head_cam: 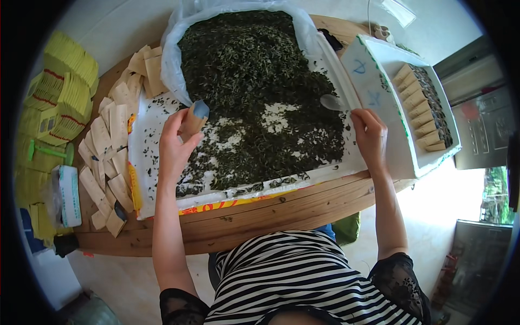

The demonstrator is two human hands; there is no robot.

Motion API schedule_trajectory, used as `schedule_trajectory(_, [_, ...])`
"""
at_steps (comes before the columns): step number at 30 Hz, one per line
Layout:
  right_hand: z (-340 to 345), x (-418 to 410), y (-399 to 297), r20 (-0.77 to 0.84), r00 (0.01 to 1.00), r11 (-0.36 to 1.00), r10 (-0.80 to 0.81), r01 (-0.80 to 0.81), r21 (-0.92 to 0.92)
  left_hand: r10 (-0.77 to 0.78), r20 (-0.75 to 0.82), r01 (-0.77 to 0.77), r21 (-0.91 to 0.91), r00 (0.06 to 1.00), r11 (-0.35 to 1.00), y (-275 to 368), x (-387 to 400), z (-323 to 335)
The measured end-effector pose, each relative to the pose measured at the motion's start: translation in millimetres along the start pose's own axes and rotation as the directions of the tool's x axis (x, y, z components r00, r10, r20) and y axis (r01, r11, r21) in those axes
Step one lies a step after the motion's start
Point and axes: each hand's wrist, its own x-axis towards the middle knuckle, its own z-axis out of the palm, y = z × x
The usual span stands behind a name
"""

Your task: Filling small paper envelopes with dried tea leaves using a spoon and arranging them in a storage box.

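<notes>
My left hand holds a small brown paper packet upright by its sides, its blue-lined mouth open at the top. My right hand grips the thin handle end of a clear plastic scoop or spoon, whose bowl rests over dark dried leaves. The loose leaves, which look like tea, are heaped on a white foam tray and run back into a clear plastic bag. White patches of the tray show through the thinner leaves between my hands.
Many flat brown packets lie left of the tray on the wooden table. A white foam box at the right holds rows of packets. Stacks of yellow packaging and a small white-blue box sit far left.
</notes>
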Motion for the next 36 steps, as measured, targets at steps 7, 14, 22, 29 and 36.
schedule_trajectory(7, [14.5, 12.8, 43.6, 0.032, 0.982, 0.895, -0.187, 0.184, -0.407, 0.116, 0.091, -0.117, 0.003, 0.989, 0.993, 38.6, 4.0, 28.9])
schedule_trajectory(14, [47.1, 13.5, 33.8, 0.031, 0.954, 0.935, -0.3, 0.3, -0.187, 0.1, 0.089, -0.097, -0.033, 0.991, 0.995, 35.6, 2.7, 52.6])
schedule_trajectory(22, [65.7, 7.4, -9.8, 0.111, 0.987, 0.991, -0.118, 0.109, 0.083, 0.116, 0.16, -0.122, 0.029, 0.98, 0.992, 41.9, 3.0, 57.3])
schedule_trajectory(29, [62.6, 13.6, -40.0, 0.374, 0.9, 0.863, 0.222, -0.36, 0.355, 0.186, 0.125, -0.195, 0.059, 0.975, 0.979, 36.7, 0.9, 59.7])
schedule_trajectory(36, [70.5, 16.8, -77.5, 0.216, 0.917, 0.92, -0.335, 0.268, 0.288, 0.206, 0.167, -0.213, 0.021, 0.964, 0.977, 40.3, -0.8, 57.6])
